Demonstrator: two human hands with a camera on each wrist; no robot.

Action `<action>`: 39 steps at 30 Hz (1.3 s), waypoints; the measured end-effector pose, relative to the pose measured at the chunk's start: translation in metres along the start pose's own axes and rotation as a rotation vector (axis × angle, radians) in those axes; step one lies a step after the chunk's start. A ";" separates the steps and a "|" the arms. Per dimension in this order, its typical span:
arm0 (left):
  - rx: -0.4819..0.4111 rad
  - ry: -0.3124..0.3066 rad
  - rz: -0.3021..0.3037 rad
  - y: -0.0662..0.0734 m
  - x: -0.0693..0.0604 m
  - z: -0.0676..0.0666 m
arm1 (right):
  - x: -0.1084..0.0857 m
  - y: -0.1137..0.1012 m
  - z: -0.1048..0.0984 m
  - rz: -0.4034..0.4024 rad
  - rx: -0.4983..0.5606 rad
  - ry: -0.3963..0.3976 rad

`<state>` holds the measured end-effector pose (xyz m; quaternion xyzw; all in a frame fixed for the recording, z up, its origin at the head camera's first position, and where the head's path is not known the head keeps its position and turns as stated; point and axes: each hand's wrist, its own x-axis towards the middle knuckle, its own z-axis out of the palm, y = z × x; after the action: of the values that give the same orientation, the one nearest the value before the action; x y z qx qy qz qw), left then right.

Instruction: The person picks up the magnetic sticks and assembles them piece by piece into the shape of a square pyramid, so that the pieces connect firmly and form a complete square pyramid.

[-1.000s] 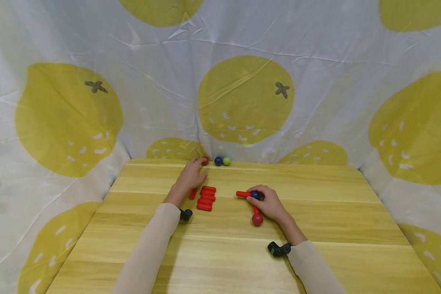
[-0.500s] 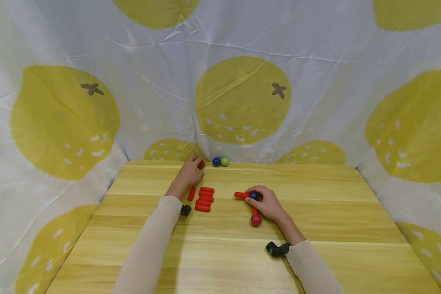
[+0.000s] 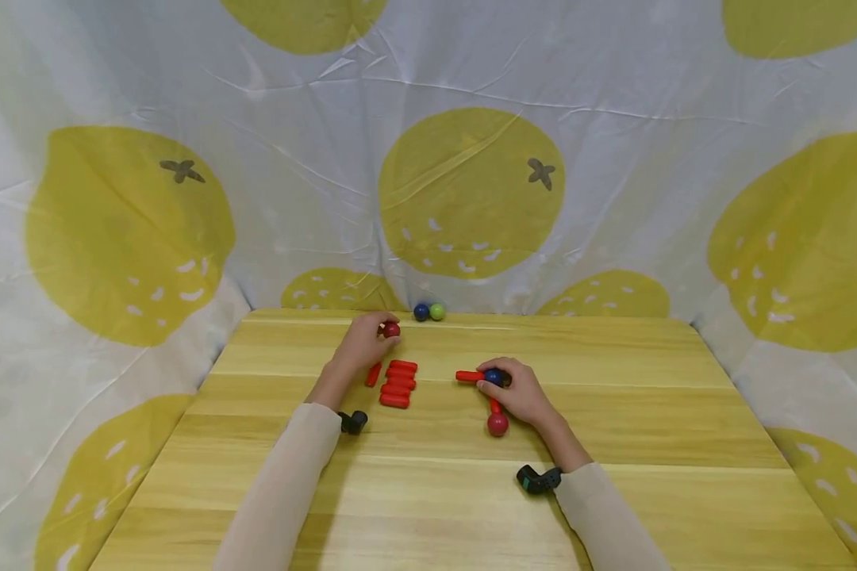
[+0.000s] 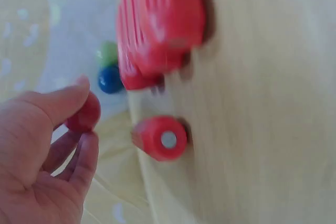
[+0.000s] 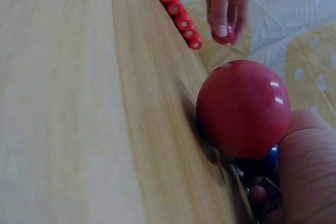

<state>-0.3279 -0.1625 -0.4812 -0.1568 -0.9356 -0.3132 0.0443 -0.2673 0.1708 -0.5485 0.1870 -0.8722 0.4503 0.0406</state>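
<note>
My left hand (image 3: 360,342) pinches a red ball (image 3: 391,329) between thumb and fingers, near the back of the table; in the left wrist view the ball (image 4: 86,114) appears at the fingertips. My right hand (image 3: 524,390) grips a blue ball (image 3: 493,377) joined to two red rods. One rod (image 3: 469,376) points left; the other runs toward me and ends in a second red ball (image 3: 497,425). That ball (image 5: 243,109) fills much of the right wrist view and partly covers the blue one. Beside the left wrist lies a single red rod (image 4: 161,138) with a silver disc in its end.
Several red rods (image 3: 397,385) lie side by side in a row between the hands. At the back edge, a blue ball (image 3: 420,312) and a green ball (image 3: 437,311) touch each other against the lemon-print cloth (image 3: 471,194). Everything rests on a wooden table (image 3: 428,507).
The red ball has come away from the back edge toward me in my left hand, which has drawn back slightly. My right hand and its rods and balls stay in place.
</note>
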 end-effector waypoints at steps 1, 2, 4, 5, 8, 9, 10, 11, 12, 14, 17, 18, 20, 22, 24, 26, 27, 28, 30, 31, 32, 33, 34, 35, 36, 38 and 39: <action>-0.010 -0.001 0.017 0.003 -0.004 0.001 | 0.000 0.000 0.000 0.001 0.003 0.000; -0.025 -0.004 0.030 0.006 -0.008 0.002 | 0.000 0.000 0.000 0.001 0.003 0.000; -0.057 -0.008 0.043 0.012 -0.016 0.006 | 0.000 -0.001 -0.001 -0.007 -0.001 -0.002; -0.070 -0.013 0.053 0.016 -0.020 0.008 | 0.001 -0.002 -0.001 -0.006 0.003 -0.002; -0.094 -0.033 0.078 0.026 -0.031 0.017 | 0.002 -0.002 -0.002 -0.013 0.003 0.003; -0.101 -0.040 0.083 0.030 -0.034 0.020 | 0.002 -0.002 -0.002 -0.015 0.003 0.005; -0.100 -0.046 0.092 0.034 -0.037 0.024 | 0.002 -0.002 -0.003 -0.013 0.005 0.006; -0.098 -0.053 0.101 0.037 -0.039 0.026 | 0.002 -0.002 -0.003 -0.012 0.005 0.007; -0.096 -0.056 0.110 0.041 -0.041 0.029 | 0.002 -0.002 -0.003 -0.014 0.004 0.007; -0.087 -0.067 0.130 0.048 -0.044 0.034 | 0.002 -0.002 -0.002 -0.012 -0.001 0.010; -0.062 -0.087 0.158 0.057 -0.046 0.041 | 0.002 -0.002 -0.002 0.005 0.003 0.015; -0.054 -0.095 0.162 0.059 -0.046 0.043 | 0.002 -0.002 -0.001 0.012 0.004 0.016; -0.042 -0.112 0.161 0.063 -0.046 0.047 | 0.001 -0.003 -0.001 0.020 0.007 0.016; -0.039 -0.129 0.158 0.066 -0.046 0.051 | 0.001 -0.003 -0.001 0.020 0.010 0.016; -0.047 -0.141 0.159 0.068 -0.046 0.053 | 0.000 -0.004 0.000 0.016 0.011 0.017; -0.054 -0.151 0.160 0.070 -0.045 0.055 | -0.001 -0.005 0.000 0.012 0.011 0.018; -0.059 -0.154 0.158 0.071 -0.045 0.057 | -0.001 -0.005 0.000 0.011 0.012 0.017; -0.061 -0.157 0.155 0.072 -0.045 0.058 | -0.001 -0.006 0.000 0.010 0.013 0.016; -0.065 -0.163 0.141 0.072 -0.045 0.060 | -0.001 -0.006 0.000 0.010 0.015 0.013; -0.064 -0.164 0.135 0.072 -0.045 0.061 | -0.001 -0.006 0.000 0.009 0.014 0.010; -0.064 -0.166 0.128 0.072 -0.045 0.062 | -0.002 -0.006 0.000 0.007 0.014 0.008; -0.067 -0.168 0.122 0.071 -0.046 0.063 | -0.002 -0.006 0.000 0.005 0.013 0.006; -0.067 -0.172 0.116 0.071 -0.046 0.064 | -0.002 -0.006 0.000 0.001 0.013 0.003; -0.065 -0.173 0.112 0.070 -0.047 0.065 | -0.002 -0.006 0.000 -0.003 0.010 0.000; -0.063 -0.174 0.111 0.070 -0.047 0.066 | -0.002 -0.007 0.000 -0.008 0.007 -0.006; -0.068 -0.176 0.112 0.070 -0.048 0.067 | -0.003 -0.008 -0.001 -0.021 0.006 -0.022; -0.067 -0.175 0.115 0.070 -0.048 0.067 | -0.003 -0.008 -0.001 -0.027 0.001 -0.034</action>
<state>-0.2589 -0.0820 -0.5035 -0.2385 -0.9143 -0.3263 -0.0249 -0.2618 0.1681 -0.5428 0.2065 -0.8697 0.4471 0.0317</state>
